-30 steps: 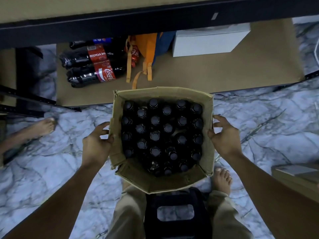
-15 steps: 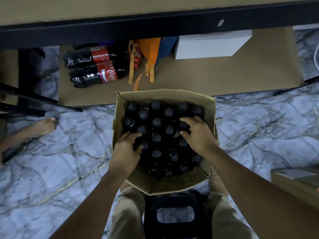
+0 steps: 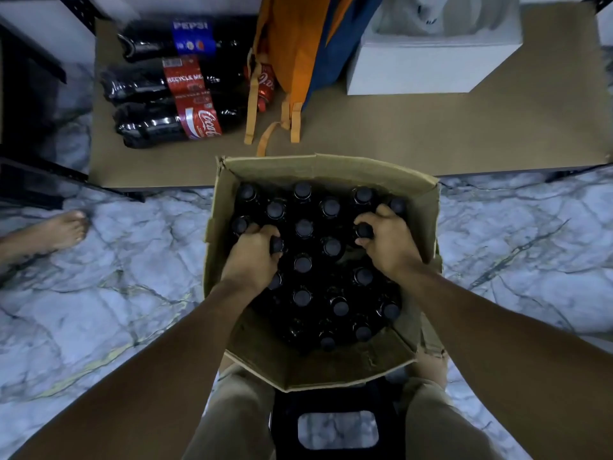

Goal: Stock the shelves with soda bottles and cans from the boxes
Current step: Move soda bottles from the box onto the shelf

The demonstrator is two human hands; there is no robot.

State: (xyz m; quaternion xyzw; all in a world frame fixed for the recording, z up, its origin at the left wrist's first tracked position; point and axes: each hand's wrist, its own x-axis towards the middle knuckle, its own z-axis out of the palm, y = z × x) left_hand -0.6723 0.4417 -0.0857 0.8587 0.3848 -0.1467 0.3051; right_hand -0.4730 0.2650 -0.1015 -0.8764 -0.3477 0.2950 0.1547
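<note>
Fingers (image 3: 262, 231) of left hand (image 3: 250, 260) and right hand (image 3: 389, 247) clench round-capped, perhaps plastic bottles (image 3: 277, 244) in creased cardboard box (image 3: 331, 167).

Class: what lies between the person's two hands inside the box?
Upright capped bottles, seen in the head view, stand between the left hand and right hand.

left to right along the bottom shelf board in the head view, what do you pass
large soda bottles lying on their sides → red cola can → orange and blue bag → white box
</note>
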